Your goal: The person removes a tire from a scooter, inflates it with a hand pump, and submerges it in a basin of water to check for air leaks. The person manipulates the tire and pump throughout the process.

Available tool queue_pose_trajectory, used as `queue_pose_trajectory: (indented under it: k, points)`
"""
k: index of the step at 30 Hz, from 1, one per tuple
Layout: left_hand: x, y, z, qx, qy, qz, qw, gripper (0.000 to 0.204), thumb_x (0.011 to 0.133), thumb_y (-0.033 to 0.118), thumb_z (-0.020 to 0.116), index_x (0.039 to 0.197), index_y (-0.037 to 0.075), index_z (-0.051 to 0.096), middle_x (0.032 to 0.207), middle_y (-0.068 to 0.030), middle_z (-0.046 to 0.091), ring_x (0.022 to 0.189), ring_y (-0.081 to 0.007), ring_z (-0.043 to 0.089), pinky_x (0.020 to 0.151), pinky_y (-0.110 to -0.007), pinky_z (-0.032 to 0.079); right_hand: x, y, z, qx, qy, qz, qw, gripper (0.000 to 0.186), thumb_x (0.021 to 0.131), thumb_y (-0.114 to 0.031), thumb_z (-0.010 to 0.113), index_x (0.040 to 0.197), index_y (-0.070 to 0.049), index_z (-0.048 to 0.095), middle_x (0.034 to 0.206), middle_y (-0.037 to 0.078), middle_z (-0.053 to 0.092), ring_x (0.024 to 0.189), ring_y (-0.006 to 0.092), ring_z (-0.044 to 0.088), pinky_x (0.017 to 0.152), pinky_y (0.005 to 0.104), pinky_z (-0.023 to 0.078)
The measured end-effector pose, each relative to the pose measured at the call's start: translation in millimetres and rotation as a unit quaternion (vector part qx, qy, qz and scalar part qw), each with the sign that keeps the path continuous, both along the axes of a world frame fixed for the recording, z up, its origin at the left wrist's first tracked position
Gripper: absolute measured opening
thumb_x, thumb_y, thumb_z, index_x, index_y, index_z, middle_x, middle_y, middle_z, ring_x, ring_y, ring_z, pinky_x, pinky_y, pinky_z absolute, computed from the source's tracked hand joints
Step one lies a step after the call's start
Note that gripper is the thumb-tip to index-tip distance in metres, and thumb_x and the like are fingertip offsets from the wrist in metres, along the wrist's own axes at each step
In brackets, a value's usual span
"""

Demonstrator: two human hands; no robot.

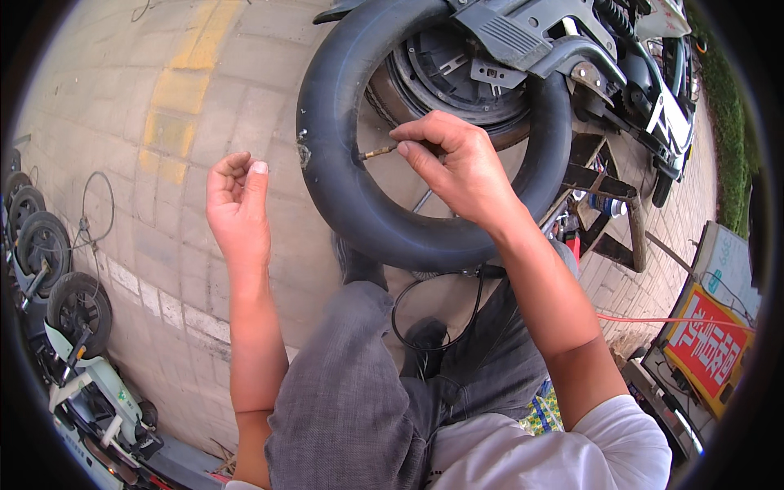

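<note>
A swollen black inner tube (pixel 331 175) hangs in front of me against the motorbike's wheel (pixel 465 77). Its brass valve stem (pixel 377 152) points into the middle of the ring. My right hand (pixel 457 163) reaches through from the right, thumb and forefinger closed at the valve's outer end; whether a small cap sits between them is hidden. To the left of the tube, apart from it, my left hand (pixel 238 196) is raised with fingers curled and thumb bent toward them; anything inside is hidden. Pale scuffed patches (pixel 304 151) mark the tube's left side.
A metal stand (pixel 629 196) with tools and a bottle (pixel 608 206) is right of the tube. A black cable loop (pixel 404 306) hangs by my knees. Parked scooters (pixel 82 351) line the left. A red sign (pixel 704 343) and an orange hose (pixel 637 318) are at right.
</note>
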State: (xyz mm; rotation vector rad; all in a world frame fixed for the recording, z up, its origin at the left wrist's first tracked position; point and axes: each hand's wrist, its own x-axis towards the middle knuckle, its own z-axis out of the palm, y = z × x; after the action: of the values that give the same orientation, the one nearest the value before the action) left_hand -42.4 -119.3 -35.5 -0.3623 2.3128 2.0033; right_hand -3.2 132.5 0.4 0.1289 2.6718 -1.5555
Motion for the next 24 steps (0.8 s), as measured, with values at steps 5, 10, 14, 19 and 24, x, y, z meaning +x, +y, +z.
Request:
queue_pose_trajectory:
  k: [5, 10, 14, 19, 24]
  points:
    - [4, -14, -15, -0.040, -0.018, -0.049, 0.998, 0.021, 0.092, 0.015, 0.067, 0.106, 0.000, 0.060, 0.094, -0.0040, 0.061, 0.087, -0.0106, 0.056, 0.082, -0.028, 0.047, 0, 8, 0, 0.107, 0.101, 0.098, 0.984, 0.028, 0.088, -0.010, 0.069, 0.115, -0.004, 0.066, 0.094, 0.014, 0.066, 0.084, 0.0294, 0.065, 0.075, 0.0359, 0.053]
    - [10, -13, -30, -0.015, -0.030, -0.050, 0.998, 0.025, 0.096, 0.023, 0.062, 0.110, 0.002, 0.061, 0.096, -0.0049, 0.064, 0.087, -0.0129, 0.057, 0.084, -0.032, 0.047, 7, 16, 10, 0.061, 0.031, 0.017, 0.998, 0.039, 0.090, -0.017, 0.070, 0.125, -0.003, 0.061, 0.106, 0.013, 0.069, 0.092, 0.0224, 0.067, 0.082, 0.0336, 0.053]
    - [16, 8, -27, 0.146, -0.200, -0.030, 0.968, 0.028, 0.099, 0.025, 0.055, 0.115, 0.002, 0.059, 0.103, -0.0048, 0.064, 0.090, -0.0127, 0.058, 0.081, -0.029, 0.046, 32, 39, 20, -0.033, 0.031, -0.088, 0.995, 0.038, 0.090, -0.019, 0.070, 0.120, 0.004, 0.061, 0.102, 0.013, 0.069, 0.090, 0.0196, 0.066, 0.081, 0.0332, 0.053]
    - [32, -10, -82, 0.219, -0.309, -0.089, 0.921, 0.032, 0.100, 0.028, 0.053, 0.122, 0.005, 0.058, 0.108, -0.0039, 0.065, 0.098, -0.0138, 0.060, 0.085, -0.032, 0.049, 110, 97, 22, -0.185, 0.115, -0.395, 0.893, 0.024, 0.099, -0.023, 0.058, 0.097, 0.000, 0.066, 0.077, 0.005, 0.065, 0.064, 0.0098, 0.057, 0.062, 0.0224, 0.047]
    - [41, 14, -85, 0.227, -0.344, -0.040, 0.910, 0.034, 0.100, 0.029, 0.052, 0.121, 0.003, 0.057, 0.106, -0.0020, 0.065, 0.094, -0.0128, 0.061, 0.085, -0.030, 0.050, 190, 113, -51, -0.170, -0.154, -0.526, 0.819, 0.019, 0.097, -0.021, 0.059, 0.092, -0.003, 0.062, 0.072, 0.002, 0.060, 0.058, 0.0089, 0.054, 0.053, 0.0233, 0.043]
